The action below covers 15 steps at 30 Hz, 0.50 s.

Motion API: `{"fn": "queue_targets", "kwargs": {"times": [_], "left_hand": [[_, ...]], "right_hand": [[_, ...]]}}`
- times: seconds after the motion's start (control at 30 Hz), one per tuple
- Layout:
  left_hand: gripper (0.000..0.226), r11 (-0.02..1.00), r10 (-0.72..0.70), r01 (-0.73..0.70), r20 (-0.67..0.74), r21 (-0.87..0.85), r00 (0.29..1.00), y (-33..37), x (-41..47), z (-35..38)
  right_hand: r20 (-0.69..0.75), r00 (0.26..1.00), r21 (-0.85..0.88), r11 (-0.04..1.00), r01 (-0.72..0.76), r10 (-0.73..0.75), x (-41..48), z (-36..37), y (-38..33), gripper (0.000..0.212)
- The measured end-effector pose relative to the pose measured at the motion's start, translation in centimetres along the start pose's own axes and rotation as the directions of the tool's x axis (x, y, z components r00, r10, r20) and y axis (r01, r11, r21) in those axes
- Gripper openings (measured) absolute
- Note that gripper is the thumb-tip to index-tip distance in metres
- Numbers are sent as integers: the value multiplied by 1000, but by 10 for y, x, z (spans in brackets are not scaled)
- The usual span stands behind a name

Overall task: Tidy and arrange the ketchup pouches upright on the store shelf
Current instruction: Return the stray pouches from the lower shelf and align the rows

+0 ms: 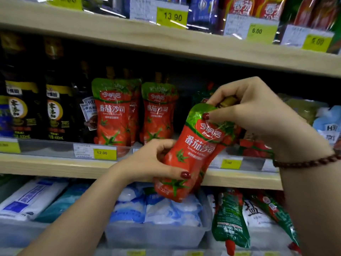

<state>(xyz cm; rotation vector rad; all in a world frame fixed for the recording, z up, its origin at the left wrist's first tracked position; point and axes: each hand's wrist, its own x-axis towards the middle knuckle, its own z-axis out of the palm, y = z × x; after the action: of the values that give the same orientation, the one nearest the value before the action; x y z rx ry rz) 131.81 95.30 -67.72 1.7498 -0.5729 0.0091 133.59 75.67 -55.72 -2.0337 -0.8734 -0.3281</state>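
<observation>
**Desk:** What are the hands doing?

**Photographer:** Both grasp one ketchup pouch [191, 154], which is tilted in the air in front of the middle shelf [55, 165]. The left hand [158, 163] wraps round its lower body, thumb across the front. The right hand [258, 115] pinches the green top. A second pouch may sit behind it, but I cannot tell.

**Desk:** And the rest of the stock?

**Photographer:** The first standing pouch [115, 115] and the second standing pouch [158, 111] are upright side by side on that shelf, just right of the dark sauce bottles [57, 111]. Further right, partly hidden by the right hand, the slumped pouches [252, 146] lie low and crooked.

**Desk:** What could go wrong from here?

**Photographer:** This is my reading only. The pouch looks soft, so if it is set down off-square in the gap beside the standing pair it could fold at the waist or tip forward over the clear rail [46, 146]. If it bumps the second standing pouch on the way in, that one may lean into the first — and the whole row goes down. The slumped ones nearby give little support on the other side.
</observation>
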Motion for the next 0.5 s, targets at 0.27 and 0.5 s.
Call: {"fn": "queue_targets", "kwargs": {"times": [0.27,0.5], "left_hand": [[32,996,14,-36,-266,-79,964,2,-7,-15],[25,959,-43,-95,-471,-265,881,1,5,-20]], "right_hand": [[-243,970,215,976,32,21,18,22,15,42],[97,972,386,892,-236,215,23,51,39,61]]}}
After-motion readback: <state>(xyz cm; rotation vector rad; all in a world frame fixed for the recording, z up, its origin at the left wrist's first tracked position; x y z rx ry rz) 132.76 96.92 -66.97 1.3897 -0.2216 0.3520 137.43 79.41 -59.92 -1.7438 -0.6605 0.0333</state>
